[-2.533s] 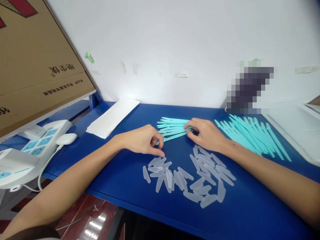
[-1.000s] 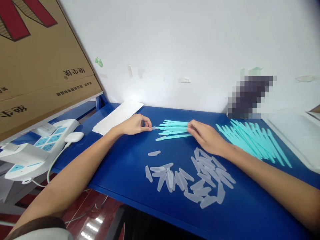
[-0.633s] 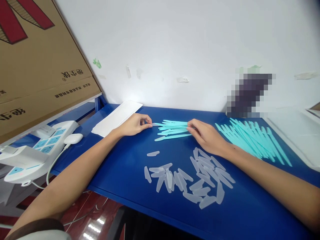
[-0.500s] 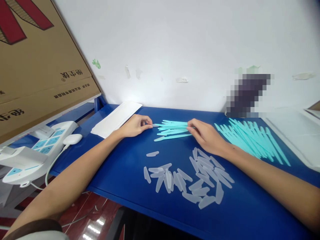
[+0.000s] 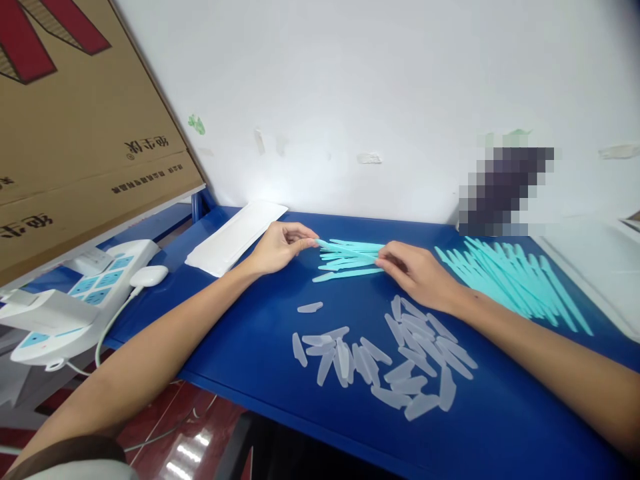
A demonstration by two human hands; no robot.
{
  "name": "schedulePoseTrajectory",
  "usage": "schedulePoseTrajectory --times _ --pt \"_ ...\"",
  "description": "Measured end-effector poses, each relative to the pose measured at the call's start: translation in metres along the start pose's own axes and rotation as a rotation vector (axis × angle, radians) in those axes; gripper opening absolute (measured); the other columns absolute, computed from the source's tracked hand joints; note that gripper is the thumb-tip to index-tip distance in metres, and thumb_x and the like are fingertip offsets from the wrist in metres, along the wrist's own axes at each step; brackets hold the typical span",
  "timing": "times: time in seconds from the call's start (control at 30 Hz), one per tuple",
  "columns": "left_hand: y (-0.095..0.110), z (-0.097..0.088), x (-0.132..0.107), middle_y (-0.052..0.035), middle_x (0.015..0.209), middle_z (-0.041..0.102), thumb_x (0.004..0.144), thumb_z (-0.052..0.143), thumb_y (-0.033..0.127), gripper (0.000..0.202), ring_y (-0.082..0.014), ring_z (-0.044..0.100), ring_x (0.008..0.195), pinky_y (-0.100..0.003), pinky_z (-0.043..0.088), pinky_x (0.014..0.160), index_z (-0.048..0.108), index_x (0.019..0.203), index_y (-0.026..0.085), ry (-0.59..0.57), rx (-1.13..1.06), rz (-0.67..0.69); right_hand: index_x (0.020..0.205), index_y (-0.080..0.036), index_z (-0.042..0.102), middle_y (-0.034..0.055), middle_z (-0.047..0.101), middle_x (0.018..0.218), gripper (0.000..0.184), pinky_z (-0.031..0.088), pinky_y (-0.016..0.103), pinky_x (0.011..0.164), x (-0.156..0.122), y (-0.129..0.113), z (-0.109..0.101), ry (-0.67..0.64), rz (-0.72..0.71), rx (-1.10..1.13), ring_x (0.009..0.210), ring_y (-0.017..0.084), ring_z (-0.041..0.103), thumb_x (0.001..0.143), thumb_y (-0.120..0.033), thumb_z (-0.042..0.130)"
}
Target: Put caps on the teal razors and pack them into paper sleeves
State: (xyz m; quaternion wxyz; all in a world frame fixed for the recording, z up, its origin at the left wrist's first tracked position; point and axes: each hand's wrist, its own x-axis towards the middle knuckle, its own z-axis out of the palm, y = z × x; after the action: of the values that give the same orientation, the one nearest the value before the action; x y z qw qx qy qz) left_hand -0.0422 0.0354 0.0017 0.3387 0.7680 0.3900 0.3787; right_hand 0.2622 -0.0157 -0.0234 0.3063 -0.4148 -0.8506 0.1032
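Note:
A turquoise eyebrow razor (image 5: pixel 349 249) is stretched between my two hands, just over a small bunch of similar razors (image 5: pixel 345 273) on the blue table. My left hand (image 5: pixel 279 248) pinches its left tip between thumb and fingers; whether a cap covers that tip is hidden. On the other end, the thumb and fingers of my right hand (image 5: pixel 415 272) are closed. Many translucent blade caps (image 5: pixel 413 385) lie scattered nearer me, with a single cap (image 5: pixel 310 307) apart from them. Right of my right hand spreads a larger pile of razors (image 5: pixel 520 283).
A white flat packet (image 5: pixel 233 237) lies behind my left hand. At the left stand a white power strip (image 5: pixel 95 287) with plugs and a cable, and a large cardboard box (image 5: pixel 90 133). The table (image 5: pixel 240 347) meets a white wall; a pale translucent tray (image 5: pixel 595 267) is at right.
The razor between my hands has been raised slightly and now slants across the bunch. My left hand has shifted a little up and right. The whole view has moved slightly.

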Motion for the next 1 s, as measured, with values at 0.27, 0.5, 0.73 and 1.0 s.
schedulePoseTrajectory --times 0.27,0.5,0.73,1.0 --pt "0.014 -0.002 -0.004 -0.0049 0.072 0.073 0.084 0.075 0.037 0.023 -0.0120 0.060 0.061 -0.024 0.045 0.057 0.075 0.089 0.015 -0.053 0.093 0.058 0.088 -0.021 0.057 0.0013 0.059 0.078 0.023 0.038 0.030 0.063 -0.001 0.000 0.000 -0.007 -0.033 -0.017 0.065 0.014 0.049 0.103 -0.035 0.046" --pt "0.018 0.003 -0.010 -0.0036 0.075 0.072 0.087 0.071 0.037 0.022 -0.0128 0.060 0.064 -0.025 0.043 0.060 0.072 0.090 0.016 -0.324 0.221 0.112 0.089 -0.021 0.064 0.0025 0.061 0.078 0.030 0.038 0.031 0.067 0.000 -0.002 0.000 -0.042 -0.028 -0.054 0.069 0.016 0.053 0.103 -0.040 0.045" --pt "0.015 0.006 -0.011 0.0066 0.059 0.048 0.090 0.067 0.039 0.029 -0.0103 0.042 0.053 -0.026 0.037 0.057 0.066 0.107 0.015 -0.355 0.340 0.169 0.086 -0.021 0.065 0.0015 0.059 0.070 0.029 0.032 0.032 0.064 0.002 -0.003 -0.001 -0.046 0.150 -0.176 0.063 0.017 0.050 0.100 -0.034 0.044" --pt "0.043 -0.024 -0.009 0.0064 0.051 0.045 0.087 0.069 0.048 0.029 -0.0099 0.034 0.046 -0.025 0.028 0.048 0.070 0.092 0.019 -0.798 0.224 -0.166 0.085 -0.020 0.062 -0.0065 0.045 0.051 0.018 0.033 0.030 0.065 0.006 -0.005 -0.001 -0.066 0.199 -0.118 0.048 0.012 0.039 0.092 -0.032 0.051"
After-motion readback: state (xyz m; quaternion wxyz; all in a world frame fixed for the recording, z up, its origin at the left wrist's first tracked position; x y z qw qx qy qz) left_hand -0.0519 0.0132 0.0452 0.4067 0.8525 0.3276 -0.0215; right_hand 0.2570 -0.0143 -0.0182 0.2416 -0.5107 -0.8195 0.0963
